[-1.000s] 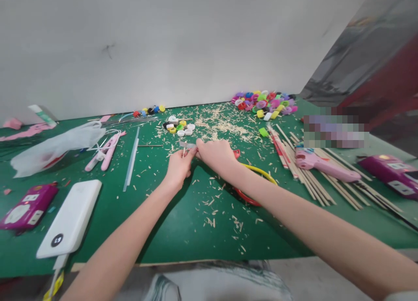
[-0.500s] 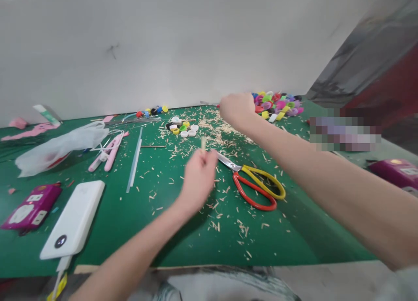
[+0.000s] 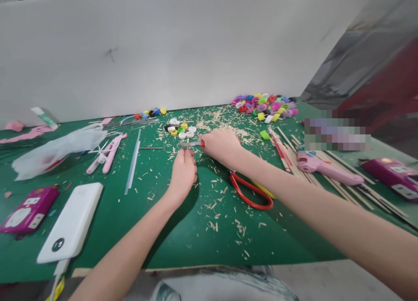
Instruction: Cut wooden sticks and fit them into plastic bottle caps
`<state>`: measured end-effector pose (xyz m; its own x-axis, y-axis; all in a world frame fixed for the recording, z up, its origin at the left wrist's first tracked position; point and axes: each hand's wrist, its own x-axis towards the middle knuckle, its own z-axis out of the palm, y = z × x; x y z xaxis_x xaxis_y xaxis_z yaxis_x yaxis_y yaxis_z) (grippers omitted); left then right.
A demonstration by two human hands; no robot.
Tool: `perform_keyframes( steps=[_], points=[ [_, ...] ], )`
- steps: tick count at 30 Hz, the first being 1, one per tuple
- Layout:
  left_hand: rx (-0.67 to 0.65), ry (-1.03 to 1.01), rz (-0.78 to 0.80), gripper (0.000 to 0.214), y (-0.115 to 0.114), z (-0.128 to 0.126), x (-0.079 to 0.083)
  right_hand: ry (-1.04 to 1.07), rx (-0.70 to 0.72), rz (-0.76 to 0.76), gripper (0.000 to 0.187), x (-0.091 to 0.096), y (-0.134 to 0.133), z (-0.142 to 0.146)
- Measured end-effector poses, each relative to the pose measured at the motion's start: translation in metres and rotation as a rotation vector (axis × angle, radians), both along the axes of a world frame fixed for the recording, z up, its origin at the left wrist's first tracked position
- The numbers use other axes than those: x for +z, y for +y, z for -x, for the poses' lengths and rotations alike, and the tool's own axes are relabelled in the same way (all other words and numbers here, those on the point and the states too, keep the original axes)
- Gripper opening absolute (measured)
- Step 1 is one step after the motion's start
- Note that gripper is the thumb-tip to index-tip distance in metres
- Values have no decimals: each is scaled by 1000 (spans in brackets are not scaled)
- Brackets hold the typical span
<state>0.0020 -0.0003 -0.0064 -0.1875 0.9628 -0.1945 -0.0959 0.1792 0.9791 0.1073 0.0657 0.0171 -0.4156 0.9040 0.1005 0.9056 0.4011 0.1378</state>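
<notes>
My left hand (image 3: 183, 170) is closed in a pinch on a short wooden stick (image 3: 187, 145) that stands up from its fingertips. My right hand (image 3: 222, 146) wraps round the red handle of a small knife (image 3: 195, 143), its blade pointing left and meeting the stick. Partly hidden by my right forearm lie scissors (image 3: 250, 196) with red and yellow handles. Just beyond my left hand is a small group of white, yellow, black and green caps (image 3: 183, 135). Pale wood shavings (image 3: 212, 227) are scattered around both hands.
Colourful caps (image 3: 264, 104) are heaped at the back right. A pink glue gun (image 3: 329, 168) rests on several wooden sticks (image 3: 294, 162). On the left are a plastic bag (image 3: 55, 151), pink tool (image 3: 109, 155), white power bank (image 3: 72, 222) and purple power socket (image 3: 31, 209).
My right hand has come back from near the cap heap to my left hand, now with the knife in it. The left hand has shifted slightly left, still with the stick.
</notes>
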Motion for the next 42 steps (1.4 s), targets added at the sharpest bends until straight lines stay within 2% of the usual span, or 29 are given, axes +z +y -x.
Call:
perform_keyframes(
  steps=[4,10,16,21,30,35,42],
  points=[
    [12,29,-3,22,0,1,-1,12,0,32,35,-7,-1,-3],
    [0,-99,28,25,-5,-8,5,38,-66,-6,37,-10,2,-8],
    [109,-124,-33,26,6,-1,4,94,-8,-44,37,-10,29,18],
    [217,-137,-18,27,14,10,1,97,65,-21,37,-16,40,42],
    [358,-229,-17,27,11,21,17,162,185,-77,37,-12,51,69],
    [407,-310,-47,24,6,18,19,211,217,-87,40,-14,49,74],
    [395,-368,-76,24,3,11,21,191,214,-80,43,-8,45,72]
  ],
)
